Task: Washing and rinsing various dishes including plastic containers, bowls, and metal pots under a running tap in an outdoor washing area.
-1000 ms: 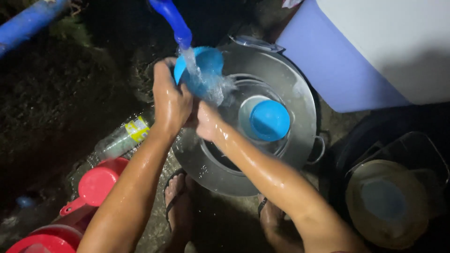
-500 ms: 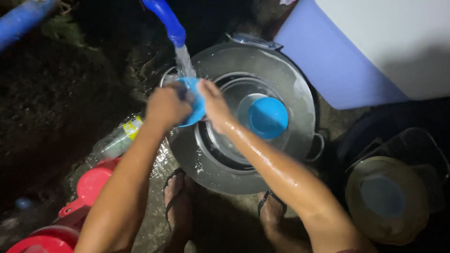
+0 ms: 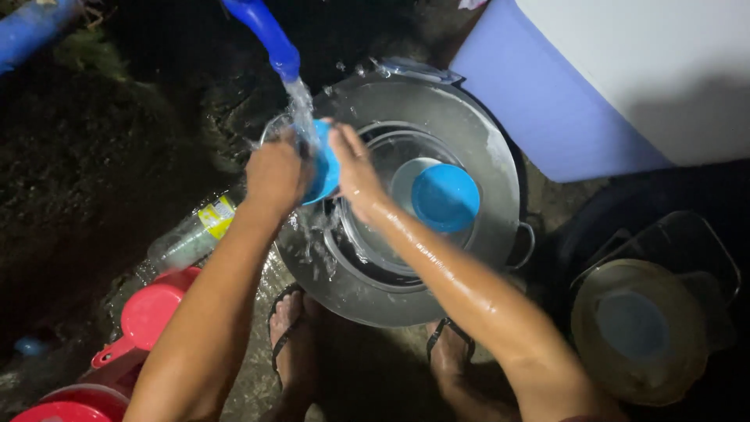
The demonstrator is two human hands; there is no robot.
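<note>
The left hand (image 3: 275, 173) and right hand (image 3: 353, 166) were both clamped on a blue cup (image 3: 323, 166), held under the water stream from the blue spout (image 3: 266, 33) at 12 o'clock. The cup was above the 10 o'clock rim of the large metal basin (image 3: 476, 141). A second blue cup (image 3: 445, 197) lay inside the basin, at 3 o'clock from the hands. A red dipper (image 3: 148, 314) lay at 7 o'clock.
</note>
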